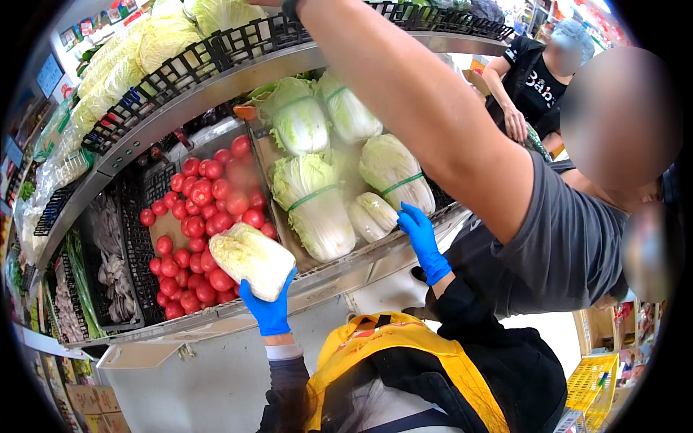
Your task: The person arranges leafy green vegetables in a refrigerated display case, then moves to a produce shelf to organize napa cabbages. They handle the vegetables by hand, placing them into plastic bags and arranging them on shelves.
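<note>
A pale napa cabbage (253, 261) rests in my left hand (266, 306), which wears a blue glove and grips its lower end. The cabbage is held above the tomatoes (197, 224) in the left part of the bin. My right hand (424, 243), also gloved in blue, holds nothing and has its fingers slightly apart. Its fingertips are beside a small plastic-wrapped napa cabbage (373, 217) and a larger napa cabbage (391, 162) bound with green tape; I cannot tell whether they touch. Another taped napa cabbage (313, 216) lies left of the small one.
Another person's bare arm (433, 103) reaches across the bin towards the upper shelf of cabbages (168, 38). Further right stands a person in a hair net (536, 76). A metal shelf edge (227, 78) overhangs the bin. At lower right is a yellow basket (590, 381).
</note>
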Motion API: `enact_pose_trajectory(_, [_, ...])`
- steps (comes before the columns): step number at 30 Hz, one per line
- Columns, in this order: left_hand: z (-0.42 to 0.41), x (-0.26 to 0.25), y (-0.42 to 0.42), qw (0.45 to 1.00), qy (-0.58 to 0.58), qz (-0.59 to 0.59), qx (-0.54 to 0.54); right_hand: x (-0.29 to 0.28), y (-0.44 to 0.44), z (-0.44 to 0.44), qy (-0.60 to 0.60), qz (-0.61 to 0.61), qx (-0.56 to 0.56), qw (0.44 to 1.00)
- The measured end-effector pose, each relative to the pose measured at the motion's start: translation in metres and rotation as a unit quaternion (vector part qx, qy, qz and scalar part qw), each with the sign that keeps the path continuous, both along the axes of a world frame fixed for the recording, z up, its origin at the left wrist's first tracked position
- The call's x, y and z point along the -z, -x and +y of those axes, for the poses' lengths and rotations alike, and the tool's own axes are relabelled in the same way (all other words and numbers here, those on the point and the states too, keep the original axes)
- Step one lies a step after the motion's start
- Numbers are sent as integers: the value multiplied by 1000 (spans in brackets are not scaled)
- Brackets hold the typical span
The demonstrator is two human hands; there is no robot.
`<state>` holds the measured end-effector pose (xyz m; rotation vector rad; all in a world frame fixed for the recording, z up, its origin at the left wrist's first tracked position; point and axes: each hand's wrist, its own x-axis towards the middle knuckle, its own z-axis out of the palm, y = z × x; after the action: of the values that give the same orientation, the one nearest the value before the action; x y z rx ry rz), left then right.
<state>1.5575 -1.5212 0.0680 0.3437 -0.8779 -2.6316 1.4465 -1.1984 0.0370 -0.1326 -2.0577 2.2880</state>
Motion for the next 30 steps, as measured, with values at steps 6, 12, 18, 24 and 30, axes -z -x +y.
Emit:
enact_pose_trajectory(6, [18,-27,-27,998,16,-53,-23,38,40,-18,-446,41,-52,892])
enact_pose_trajectory(12, [-7,15,-14,999,-4,5,46,51,88,-21,-505,58,-92,856])
enact_pose_trajectory(18, [-59,20,4,992,-57,36,110,43,84,-25,-523,-25,-89,847])
enact_pose_trajectory(24, [-61,12,44,983,-18,-22,182,24,79,-29,-582,-42,-72,809])
enact_pose_trajectory(30, [-31,-5,60,981,127,-21,144,-170,99,-105,-361,362,121,851])
